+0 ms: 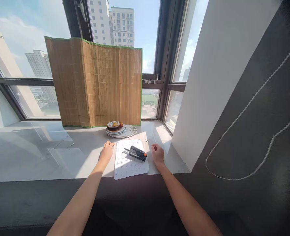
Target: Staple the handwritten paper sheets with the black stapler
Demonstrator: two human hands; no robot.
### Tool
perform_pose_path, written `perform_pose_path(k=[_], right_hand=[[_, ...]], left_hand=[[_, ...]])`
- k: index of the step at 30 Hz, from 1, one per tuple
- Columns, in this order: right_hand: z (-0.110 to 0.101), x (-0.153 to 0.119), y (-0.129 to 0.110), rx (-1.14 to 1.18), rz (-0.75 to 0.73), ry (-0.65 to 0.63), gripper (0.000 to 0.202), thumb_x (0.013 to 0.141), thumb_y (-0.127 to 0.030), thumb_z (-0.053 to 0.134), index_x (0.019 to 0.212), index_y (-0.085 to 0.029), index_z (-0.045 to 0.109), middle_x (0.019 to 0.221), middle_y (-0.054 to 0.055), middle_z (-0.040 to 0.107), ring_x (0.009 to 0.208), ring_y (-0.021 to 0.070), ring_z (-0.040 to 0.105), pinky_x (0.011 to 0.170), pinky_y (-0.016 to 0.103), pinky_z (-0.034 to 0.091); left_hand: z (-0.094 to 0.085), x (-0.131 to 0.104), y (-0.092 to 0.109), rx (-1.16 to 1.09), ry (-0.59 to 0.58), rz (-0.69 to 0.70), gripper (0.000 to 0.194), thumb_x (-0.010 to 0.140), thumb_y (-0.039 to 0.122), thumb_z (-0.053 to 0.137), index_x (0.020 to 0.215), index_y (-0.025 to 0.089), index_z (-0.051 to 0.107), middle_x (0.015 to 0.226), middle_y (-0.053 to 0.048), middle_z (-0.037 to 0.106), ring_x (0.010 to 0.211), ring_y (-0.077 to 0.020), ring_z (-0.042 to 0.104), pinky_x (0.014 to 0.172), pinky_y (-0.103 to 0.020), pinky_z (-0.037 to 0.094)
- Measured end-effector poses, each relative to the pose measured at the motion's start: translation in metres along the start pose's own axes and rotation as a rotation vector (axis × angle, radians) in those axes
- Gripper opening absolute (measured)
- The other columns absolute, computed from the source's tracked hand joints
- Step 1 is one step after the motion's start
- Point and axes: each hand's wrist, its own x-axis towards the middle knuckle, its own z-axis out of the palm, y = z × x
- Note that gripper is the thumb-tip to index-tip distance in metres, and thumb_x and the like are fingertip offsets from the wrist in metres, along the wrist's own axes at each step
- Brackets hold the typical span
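Black elongated stapler (137, 153), smooth hard casing with an orange accent at its right end, lies on a white sheet of paper (122, 167) covered in rows of small dark print. Its long parts are spread apart, narrow ends pointing left. Sheet is flat, slightly skewed, near edge poking past the lip of the glossy pale window sill (49, 160).

Left hand (107, 150): on the sill just beside the paper's left edge, fingers bent, narrow posture. Can't tell if anything is under the fingers or whether they touch the sheet. Right hand (157, 153): just off the paper's right edge, nearest the stapler's orange end, curled into a loose fist. Contents hidden, can't tell if it grips anything. Stapler sits between the two, apart from both.

Behind the sheet: stack of round plates (115, 130), white rims, a dark brown round piece in the pile, small patterned plate with yellow on top; it sits over a wider white plate with dark line decoration (132, 130). Behind that, tan slatted bamboo mat (110, 85), thin green edging, stands upright in soft vertical folds against dark window frames (163, 49). Right side: smooth white wall (204, 75), dark matte wall with a looped beaded cord (243, 112).
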Motion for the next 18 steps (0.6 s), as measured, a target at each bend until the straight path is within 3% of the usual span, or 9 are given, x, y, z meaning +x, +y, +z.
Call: perform_pose_path(k=[7, 10, 14, 18], right_hand=[[0.002, -0.008, -0.014, 0.004, -0.015, -0.169, 0.028, 0.077, -0.044, 0.055, 0.071, -0.021, 0.072, 0.057, 0.001, 0.06, 0.058, 0.0195, 0.054, 0.064, 0.032, 0.041], [-0.001, -0.008, -0.017, 0.068, -0.05, -0.19, 0.032, 0.084, -0.046, 0.057, 0.076, -0.02, 0.074, 0.06, 0.0, 0.059, 0.061, 0.019, 0.053, 0.065, 0.032, 0.041], [-0.006, -0.015, -0.025, 0.139, -0.245, -0.253, 0.032, 0.096, -0.048, 0.058, 0.099, -0.022, 0.078, 0.084, 0.004, 0.07, 0.079, 0.0208, 0.058, 0.076, 0.032, 0.048], [-0.003, -0.017, -0.025, 0.109, -0.398, -0.46, 0.043, 0.093, -0.045, 0.072, 0.13, -0.025, 0.071, 0.109, 0.006, 0.072, 0.096, 0.0224, 0.061, 0.09, 0.036, 0.052]], left_hand=[[-0.006, -0.009, 0.006, -0.033, 0.032, 0.086, 0.023, 0.099, 0.01, 0.048, 0.104, 0.022, 0.068, 0.113, -0.008, 0.064, 0.108, -0.0242, 0.061, 0.091, -0.031, 0.045], [-0.006, -0.012, 0.008, -0.04, 0.088, 0.069, 0.019, 0.102, 0.022, 0.052, 0.11, 0.024, 0.069, 0.118, -0.008, 0.064, 0.097, -0.0228, 0.063, 0.085, -0.03, 0.046], [0.001, -0.016, 0.025, -0.25, 0.169, 0.062, 0.019, 0.1, 0.029, 0.054, 0.108, 0.026, 0.071, 0.104, -0.007, 0.07, 0.085, -0.0218, 0.064, 0.085, -0.031, 0.048], [0.01, -0.018, 0.047, -0.502, 0.066, 0.026, 0.017, 0.094, 0.033, 0.061, 0.103, 0.027, 0.075, 0.091, -0.005, 0.074, 0.079, -0.0221, 0.064, 0.084, -0.033, 0.051]])
